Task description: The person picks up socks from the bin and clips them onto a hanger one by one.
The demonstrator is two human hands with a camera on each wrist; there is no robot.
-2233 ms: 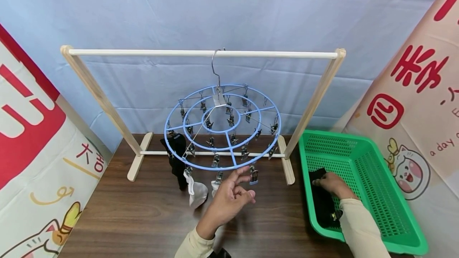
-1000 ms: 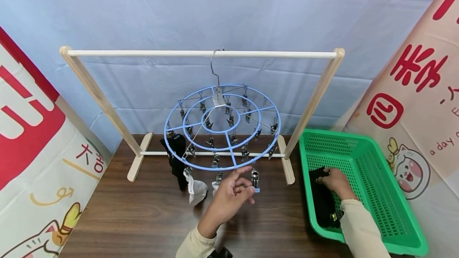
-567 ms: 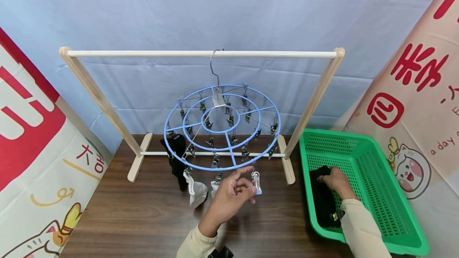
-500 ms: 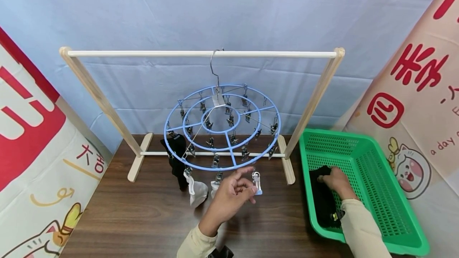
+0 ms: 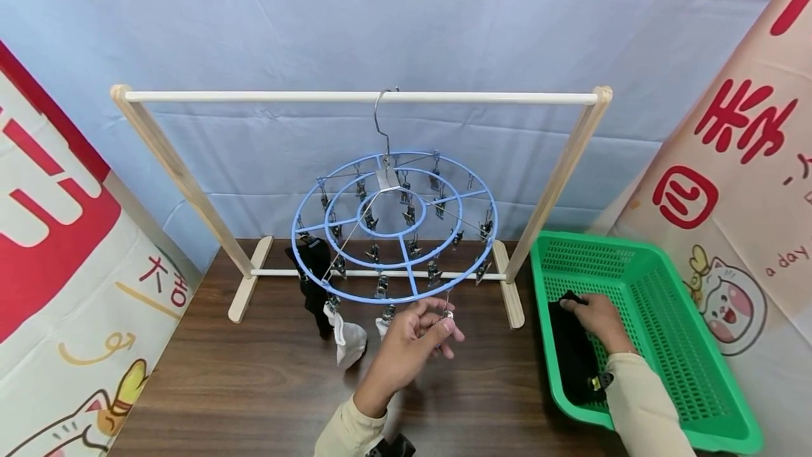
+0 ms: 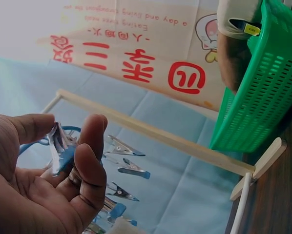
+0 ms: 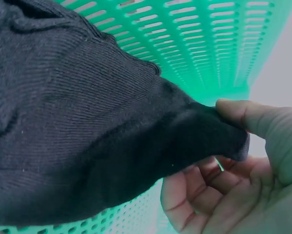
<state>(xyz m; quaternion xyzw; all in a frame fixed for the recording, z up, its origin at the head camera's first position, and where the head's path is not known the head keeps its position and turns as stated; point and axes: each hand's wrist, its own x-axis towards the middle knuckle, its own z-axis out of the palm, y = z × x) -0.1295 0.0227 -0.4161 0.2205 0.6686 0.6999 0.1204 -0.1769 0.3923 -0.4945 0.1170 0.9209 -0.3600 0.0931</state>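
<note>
My left hand (image 5: 406, 344) is at the front of a blue round clip hanger (image 5: 407, 257). Its thumb and fingers pinch one of the metal clips (image 6: 62, 152), which has a blue tip and holds no cloth. Inside the green basket (image 5: 688, 344), my right hand (image 5: 599, 319) pinches one end of a black sock (image 5: 572, 362) between thumb and fingers. In the right wrist view the ribbed black sock (image 7: 87, 112) stretches from the fingertips toward the left. A white sock (image 5: 349, 340) and a black sock (image 5: 314, 266) hang from clips at the hanger's left.
The hanger's hook (image 5: 379, 115) hangs from the white bar (image 5: 266, 96) of a wooden stand (image 5: 180, 175). Another white sock (image 5: 382, 327) is partly hidden behind the left hand. Several bare clips dangle from the rings. Everything stands on a brown wooden table (image 5: 254, 379).
The left fingers have closed on the clip, which hung loose beside them and turned before. The right hand has gone from touching the black sock's top to pinching its end and raising it slightly.
</note>
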